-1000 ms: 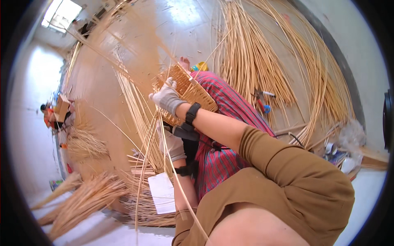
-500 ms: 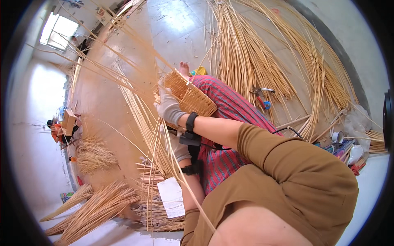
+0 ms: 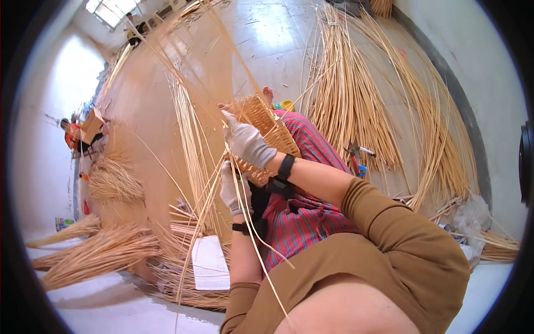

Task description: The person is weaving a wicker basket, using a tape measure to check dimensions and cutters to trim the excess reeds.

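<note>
Woven basket (image 3: 282, 142) beside the plaid-clad leg (image 3: 320, 145); long axis partly covered, can't settle it. Left hand (image 3: 232, 192) sits just short of the basket, among trailing strips (image 3: 203, 214). Right hand (image 3: 248, 143) nearer, lying over its left wall. Whether either hand's fingers grip, I can't tell. Beyond the basket, rightward: cane bundle (image 3: 350, 106).

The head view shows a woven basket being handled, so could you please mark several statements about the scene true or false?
1. The right hand and the left hand both wear pale gloves. True.
2. The red-handled tool lies left of the woven basket. False: it lies to the right.
3. The white sheet is left of the left forearm. True.
4. The cloth over the legs is plain green. False: it is red with stripes.
</note>
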Available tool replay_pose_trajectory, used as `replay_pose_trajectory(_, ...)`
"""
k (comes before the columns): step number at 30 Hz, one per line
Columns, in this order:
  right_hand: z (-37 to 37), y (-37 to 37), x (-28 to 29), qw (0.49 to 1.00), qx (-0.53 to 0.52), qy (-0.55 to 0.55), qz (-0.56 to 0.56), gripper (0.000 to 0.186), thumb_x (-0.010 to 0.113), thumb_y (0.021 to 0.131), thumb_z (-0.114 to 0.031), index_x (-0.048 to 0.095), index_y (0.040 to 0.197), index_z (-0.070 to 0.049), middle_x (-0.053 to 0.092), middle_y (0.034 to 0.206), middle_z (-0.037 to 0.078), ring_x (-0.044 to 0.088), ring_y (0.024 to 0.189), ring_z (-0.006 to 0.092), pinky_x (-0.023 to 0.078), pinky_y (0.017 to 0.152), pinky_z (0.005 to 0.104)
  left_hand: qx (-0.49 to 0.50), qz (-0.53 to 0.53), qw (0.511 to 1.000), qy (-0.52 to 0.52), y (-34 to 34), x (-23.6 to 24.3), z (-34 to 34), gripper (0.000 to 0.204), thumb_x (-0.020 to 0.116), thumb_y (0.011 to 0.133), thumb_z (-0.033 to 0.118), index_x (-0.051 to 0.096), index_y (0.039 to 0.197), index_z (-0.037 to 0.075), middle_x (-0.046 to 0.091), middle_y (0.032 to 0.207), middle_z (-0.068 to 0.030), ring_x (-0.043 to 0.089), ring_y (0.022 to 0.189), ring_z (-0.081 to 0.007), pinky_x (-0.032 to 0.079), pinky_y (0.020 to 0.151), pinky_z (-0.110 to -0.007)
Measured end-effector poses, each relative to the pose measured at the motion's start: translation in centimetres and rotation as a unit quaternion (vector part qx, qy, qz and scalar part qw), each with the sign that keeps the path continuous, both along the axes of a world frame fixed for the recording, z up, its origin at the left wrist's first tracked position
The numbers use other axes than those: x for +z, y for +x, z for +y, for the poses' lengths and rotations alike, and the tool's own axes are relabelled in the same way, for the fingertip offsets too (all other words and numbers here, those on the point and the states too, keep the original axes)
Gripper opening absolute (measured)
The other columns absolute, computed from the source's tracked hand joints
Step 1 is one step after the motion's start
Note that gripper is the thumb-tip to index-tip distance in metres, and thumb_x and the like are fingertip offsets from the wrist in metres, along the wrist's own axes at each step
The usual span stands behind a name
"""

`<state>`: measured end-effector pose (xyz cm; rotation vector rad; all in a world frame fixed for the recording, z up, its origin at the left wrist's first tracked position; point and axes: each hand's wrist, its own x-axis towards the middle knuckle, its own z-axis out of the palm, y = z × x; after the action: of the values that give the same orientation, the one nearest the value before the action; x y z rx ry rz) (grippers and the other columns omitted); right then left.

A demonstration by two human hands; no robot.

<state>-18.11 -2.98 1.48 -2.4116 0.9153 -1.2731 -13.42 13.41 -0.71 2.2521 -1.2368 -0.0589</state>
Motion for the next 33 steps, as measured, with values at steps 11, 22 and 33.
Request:
replay_pose_trajectory(11,2.6,-11.6,-0.4,0.822,0.186,0.46,-0.278,0.013,0.07,0.101,-0.01,0.074,0.113,-0.005,0.076,0.098,0.001,0.072,0.085,0.0109,0.055,0.072,0.0248,0.018,-0.011,0.998,-0.054,1.2,-0.1,1.6,0.048,0.079,0.089,0.022,0.056,0.131,0.015,0.073,0.118,-0.009,0.073,0.102,-0.0309,0.058,0.08,-0.043)
replay_pose_trajectory(22,0.2,-10.6,2.0,0.92,0.101,0.279,-0.257,0.025,0.071,0.099,-0.009,0.068,0.124,-0.005,0.075,0.111,0.011,0.072,0.098,0.0226,0.059,0.083,0.0344,-0.107,0.443,0.885,-0.097,-1.1,4.8,-6.4,0.042,0.046,0.112,0.014,0.051,0.152,0.023,0.066,0.1,-0.0046,0.054,0.048,-0.0084,0.045,0.041,-0.026)
replay_pose_trajectory(33,1.0,-16.7,-1.5,0.881,0.057,0.373,-0.284,0.052,0.063,0.1,0.003,0.052,0.15,-0.006,0.071,0.099,0.009,0.068,0.085,0.0095,0.059,0.076,0.0298,-0.099,0.412,0.894,-0.144,-1.8,2.9,-7.6,0.041,0.057,0.109,0.014,0.052,0.149,0.02,0.056,0.091,-0.0026,0.052,0.047,-0.0074,0.042,0.038,-0.025)
